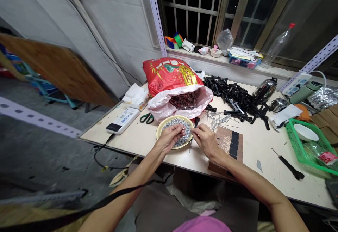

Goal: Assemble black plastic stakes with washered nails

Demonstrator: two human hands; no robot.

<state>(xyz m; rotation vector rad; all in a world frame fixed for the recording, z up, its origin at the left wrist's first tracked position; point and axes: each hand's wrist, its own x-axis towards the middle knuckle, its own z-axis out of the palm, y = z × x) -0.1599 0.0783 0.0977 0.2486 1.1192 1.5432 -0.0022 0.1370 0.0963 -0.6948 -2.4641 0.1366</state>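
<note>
Left hand (170, 137) pinches a thin piece (182, 129) over the near bowl (159, 129) of silvery bits (182, 141); right hand (206, 140) pinches beside it, catch too tiny to read; far side, red sack (167, 77) shows dark rods (186, 100)!

Printed characters appear on the red sack (169, 75) and the white device (123, 120) on the counter (146, 142); none is legible at this size.

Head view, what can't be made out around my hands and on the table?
All in the head view:
- What the left hand and right hand pinch, if anything: too small, partly covered by fingertips.
- Exact shape of the metal pieces in the bowl: too small.
- Depths of the red sack: hidden by its own front.
- Green basket's far end: cut off by right edge.
</note>
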